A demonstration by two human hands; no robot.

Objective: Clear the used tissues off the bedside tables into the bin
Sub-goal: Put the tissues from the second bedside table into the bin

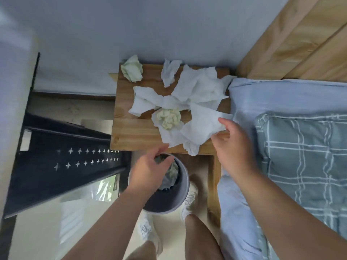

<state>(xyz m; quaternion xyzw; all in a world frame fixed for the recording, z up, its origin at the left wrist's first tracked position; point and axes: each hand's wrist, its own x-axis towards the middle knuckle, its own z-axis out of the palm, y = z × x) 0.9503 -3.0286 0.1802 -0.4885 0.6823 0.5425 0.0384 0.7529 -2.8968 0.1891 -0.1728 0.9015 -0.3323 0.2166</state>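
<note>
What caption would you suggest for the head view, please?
Right hand pinches a white tissue on the wooden bedside table while left hand holds a crumpled wad over the grey bin.

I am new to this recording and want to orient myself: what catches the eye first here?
A heap of crumpled white tissues covers the wooden bedside table in the middle. The right hand pinches the nearest tissue at the table's right edge, while the left hand hovers over the grey bin below.
</note>
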